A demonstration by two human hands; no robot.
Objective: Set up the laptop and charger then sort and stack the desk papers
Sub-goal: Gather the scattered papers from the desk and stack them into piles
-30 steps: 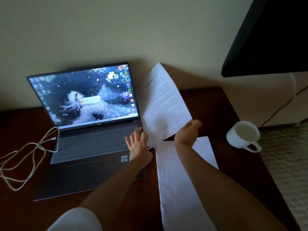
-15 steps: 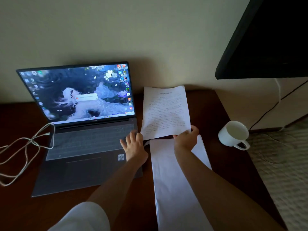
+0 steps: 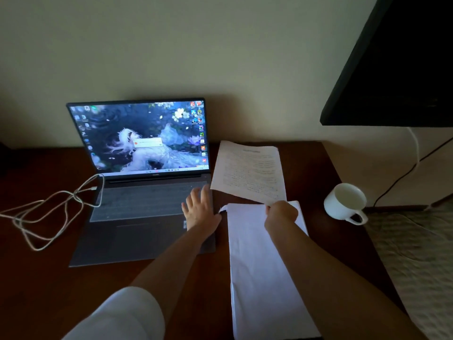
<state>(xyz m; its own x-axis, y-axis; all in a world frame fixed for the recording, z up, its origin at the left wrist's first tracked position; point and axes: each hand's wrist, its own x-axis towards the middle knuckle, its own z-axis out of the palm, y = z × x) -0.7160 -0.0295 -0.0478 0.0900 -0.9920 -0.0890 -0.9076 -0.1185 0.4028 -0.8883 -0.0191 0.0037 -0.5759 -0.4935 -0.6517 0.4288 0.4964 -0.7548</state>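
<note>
An open laptop with a lit screen stands on the dark wooden desk. A white charger cable loops at its left side, its plug lying by the laptop's left edge. My left hand rests flat with spread fingers on the laptop's right palm rest. My right hand pinches the near edge of a printed sheet, which lies low at the back of the desk, over another sheet. A blank white stack of papers lies below it toward me.
A white mug stands on the desk's right part near the edge. A dark panel hangs at the upper right, with a black cord running down the wall. A pale woven mat lies to the right.
The printed sheet, held up and tilted a second ago, has come down flat toward the back of the desk in my right hand. My left hand has stayed on the laptop.
</note>
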